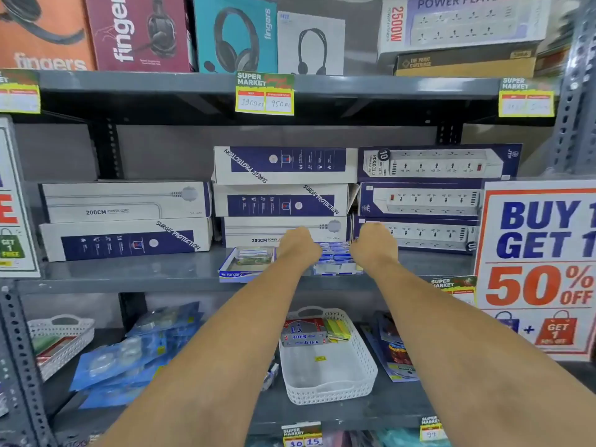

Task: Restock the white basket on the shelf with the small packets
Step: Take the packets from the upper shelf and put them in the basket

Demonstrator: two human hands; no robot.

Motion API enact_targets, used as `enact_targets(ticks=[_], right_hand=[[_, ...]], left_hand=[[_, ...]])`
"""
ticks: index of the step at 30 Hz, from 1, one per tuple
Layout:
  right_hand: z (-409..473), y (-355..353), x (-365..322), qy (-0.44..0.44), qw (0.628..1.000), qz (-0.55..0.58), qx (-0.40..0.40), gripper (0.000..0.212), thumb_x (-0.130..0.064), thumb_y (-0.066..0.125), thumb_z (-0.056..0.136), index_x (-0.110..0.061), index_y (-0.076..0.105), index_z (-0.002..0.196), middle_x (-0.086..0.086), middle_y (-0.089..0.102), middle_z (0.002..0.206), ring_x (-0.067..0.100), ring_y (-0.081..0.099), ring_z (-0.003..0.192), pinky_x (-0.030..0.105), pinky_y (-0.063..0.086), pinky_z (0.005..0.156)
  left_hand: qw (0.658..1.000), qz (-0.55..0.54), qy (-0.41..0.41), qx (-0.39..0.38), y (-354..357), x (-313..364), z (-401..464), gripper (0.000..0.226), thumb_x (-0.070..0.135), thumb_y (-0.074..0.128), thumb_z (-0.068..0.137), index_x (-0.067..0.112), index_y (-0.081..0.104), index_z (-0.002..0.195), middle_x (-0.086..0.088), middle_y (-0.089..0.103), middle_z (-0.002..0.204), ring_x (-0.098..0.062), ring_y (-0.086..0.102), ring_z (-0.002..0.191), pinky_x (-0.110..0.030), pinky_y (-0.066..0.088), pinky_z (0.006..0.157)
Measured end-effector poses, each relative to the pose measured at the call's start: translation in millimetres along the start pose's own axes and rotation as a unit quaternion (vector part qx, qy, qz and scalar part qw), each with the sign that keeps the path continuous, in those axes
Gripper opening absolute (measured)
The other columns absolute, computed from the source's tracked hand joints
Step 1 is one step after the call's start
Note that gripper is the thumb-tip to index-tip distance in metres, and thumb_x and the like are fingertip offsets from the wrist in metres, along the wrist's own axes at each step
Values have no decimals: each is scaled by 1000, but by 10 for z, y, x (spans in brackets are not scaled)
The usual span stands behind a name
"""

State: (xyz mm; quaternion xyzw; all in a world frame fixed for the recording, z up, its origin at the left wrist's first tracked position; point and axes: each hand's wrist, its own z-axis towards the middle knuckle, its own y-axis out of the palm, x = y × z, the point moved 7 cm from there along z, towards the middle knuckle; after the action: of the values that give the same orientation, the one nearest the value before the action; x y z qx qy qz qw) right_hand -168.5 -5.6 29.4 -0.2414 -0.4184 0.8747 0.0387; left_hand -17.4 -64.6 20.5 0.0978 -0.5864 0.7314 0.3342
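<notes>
Head view: fingers of left hand [298, 245] and right hand [374, 243] hidden, closure impossible to tell, flanking small packets [335, 258] on middle shelf [129, 272]; best squeezed evenly, lifted together, lowered into white basket [325, 359] below.

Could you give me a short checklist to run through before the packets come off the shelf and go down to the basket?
1. Both hands at the packets: ok. Left hand and right hand flank the packets.
2. Firm grip: cannot tell; fingers hidden behind the hands.
3. Room in the basket: ok; front part bare, small boxes at the back.
4. Path down: ok; basket sits on the shelf below, nothing between.
5. Neighbouring tray clear of the left hand: not ok; it lies close beside it.
</notes>
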Motion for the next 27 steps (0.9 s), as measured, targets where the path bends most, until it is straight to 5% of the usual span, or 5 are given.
enact_targets(ticks=[7,12,17,21,27], right_hand=[[105,362,459,138,976,118,-118,21,-6,59,78,-7,46,62,8,53,64,29,57,71,23,39,47],[105,408,467,157,967,162,-115,4,-4,58,80,-2,59,76,11,61,58,23,61,46,30,55,51],[45,366,514,151,968,157,-126,9,-1,64,71,4,66,79,20,74,75,31,74,69,43,63,69],[-233,210,454,147,958,197,-148,15,-4,63,77,8,69,73,22,74,72,29,75,72,41,62,74],[-785,-79,390,116,974,165,-101,28,-14,60,81,6,72,65,13,71,58,17,64,54,26,55,64]], left_hand=[[981,-133,-109,-89,318,-230,133,11,2,50,83,-1,57,76,-12,63,45,-31,65,53,-40,63,73],[990,-100,-81,-60,314,-169,80,23,3,49,87,7,48,64,-12,60,59,-18,56,32,-20,45,35],[992,-99,-62,-53,237,-199,-47,21,6,53,83,9,49,63,-1,53,29,-9,55,30,-14,42,35],[992,-111,-26,-47,168,-247,-257,19,6,54,78,4,61,61,-7,63,43,-13,59,41,-25,56,57],[992,-119,34,-37,30,-347,-703,24,8,56,76,5,66,55,-6,64,46,-8,55,38,-21,54,52]])
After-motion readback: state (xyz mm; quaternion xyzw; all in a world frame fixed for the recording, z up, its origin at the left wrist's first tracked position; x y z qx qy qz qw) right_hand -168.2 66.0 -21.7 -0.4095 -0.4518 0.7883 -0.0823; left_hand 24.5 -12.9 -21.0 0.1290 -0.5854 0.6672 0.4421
